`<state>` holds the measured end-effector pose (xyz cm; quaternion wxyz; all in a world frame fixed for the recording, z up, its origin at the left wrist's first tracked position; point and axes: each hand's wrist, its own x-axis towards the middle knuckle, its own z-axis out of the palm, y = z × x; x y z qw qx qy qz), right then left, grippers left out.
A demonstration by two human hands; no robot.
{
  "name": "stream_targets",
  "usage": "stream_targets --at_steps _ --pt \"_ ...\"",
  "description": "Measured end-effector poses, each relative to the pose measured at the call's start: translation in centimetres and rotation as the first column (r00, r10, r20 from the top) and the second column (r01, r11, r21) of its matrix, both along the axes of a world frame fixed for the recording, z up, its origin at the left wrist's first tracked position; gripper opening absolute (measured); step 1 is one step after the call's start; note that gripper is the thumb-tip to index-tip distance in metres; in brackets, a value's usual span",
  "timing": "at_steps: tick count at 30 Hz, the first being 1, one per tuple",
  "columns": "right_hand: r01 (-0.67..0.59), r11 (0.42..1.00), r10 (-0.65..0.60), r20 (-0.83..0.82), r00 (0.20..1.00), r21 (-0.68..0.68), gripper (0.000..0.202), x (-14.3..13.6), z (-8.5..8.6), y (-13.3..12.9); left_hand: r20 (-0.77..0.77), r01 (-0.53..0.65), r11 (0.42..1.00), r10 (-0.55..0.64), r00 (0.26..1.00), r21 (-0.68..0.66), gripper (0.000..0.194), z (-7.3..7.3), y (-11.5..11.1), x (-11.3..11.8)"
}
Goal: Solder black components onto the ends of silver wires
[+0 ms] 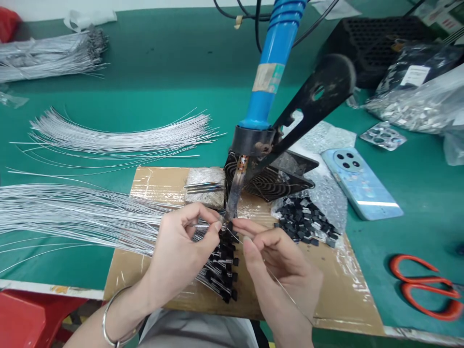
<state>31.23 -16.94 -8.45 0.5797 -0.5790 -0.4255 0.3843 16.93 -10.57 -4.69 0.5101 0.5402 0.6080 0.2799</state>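
My left hand (181,251) is closed in a pinch on a thin white wire, its fingertips beside the tip of a soldering iron (266,89). The wire's end and any small part at it are mostly hidden by the fingers. A thin strand of solder wire (284,287) runs through my right hand (284,270), whose thumb and fingers are closed on it; its front end reaches toward the iron's tip. The iron points down in a black metal holder (315,101). Below my fingertips lie wires with small black ends (226,270), and a long bundle of white wires (90,217) extends left.
Brown cardboard (344,295) covers the work spot. Loose black pieces (304,220) lie on bubble wrap at right, near a blue phone (362,181) and red-handled scissors (424,295). A black fan (268,183) sits behind the iron; another wire bundle (123,137) lies at back left.
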Motion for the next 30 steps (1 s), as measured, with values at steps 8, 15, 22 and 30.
stream_targets --at_steps 8,15,22,30 --pt "0.003 1.0 -0.004 0.016 1.0 0.019 0.02 -0.12 -0.09 -0.03 -0.005 -0.002 1.0 0.002 1.0 0.019 0.013 0.01 0.2 0.15" --pt "0.019 1.0 -0.019 0.002 1.0 0.011 0.02 -0.22 -0.12 -0.01 0.007 -0.008 1.0 0.008 1.0 0.029 0.013 0.19 0.08 0.15" --pt "0.038 0.999 -0.038 -0.033 0.999 -0.012 0.02 -0.52 -0.04 0.12 -0.015 0.001 1.0 -0.001 1.0 0.018 0.012 -0.11 0.12 0.07" --pt "0.046 0.999 -0.046 -0.047 0.998 -0.014 0.02 -0.77 0.11 -0.03 -0.022 0.017 0.999 -0.016 1.0 0.027 0.013 0.01 0.05 0.07"
